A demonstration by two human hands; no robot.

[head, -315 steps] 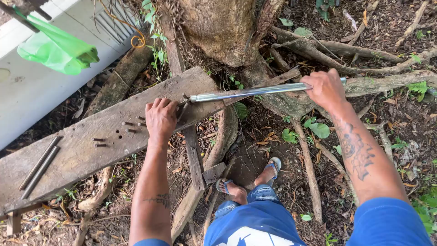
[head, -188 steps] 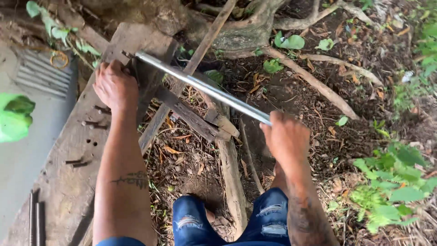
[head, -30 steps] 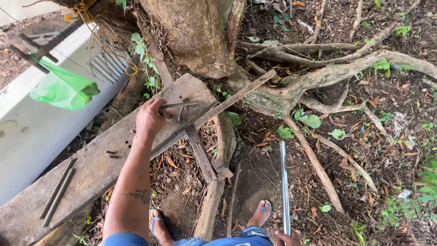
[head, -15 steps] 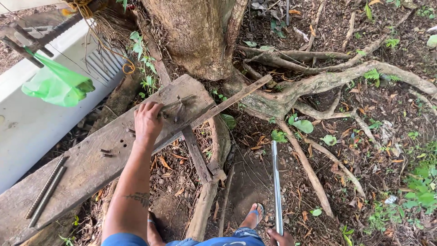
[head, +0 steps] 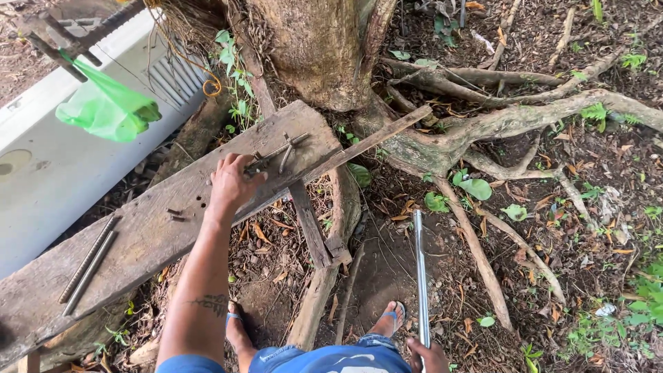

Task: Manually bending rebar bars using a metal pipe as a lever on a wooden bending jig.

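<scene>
Left hand (head: 233, 181) closed on bent metal piece (head: 276, 153) on plank (head: 152, 228), right hand (head: 431, 356) gripping steel pipe (head: 420, 276), green bag (head: 107, 109) hanging.

The left hand (head: 231, 183) reaches forward on a straight arm, palm down, fingers curled; the right hand (head: 429, 354) hangs low, fist closed.

One head-worn camera looks steeply down, close over the wooden plank (head: 159, 228) and tree roots (head: 483, 131).
</scene>
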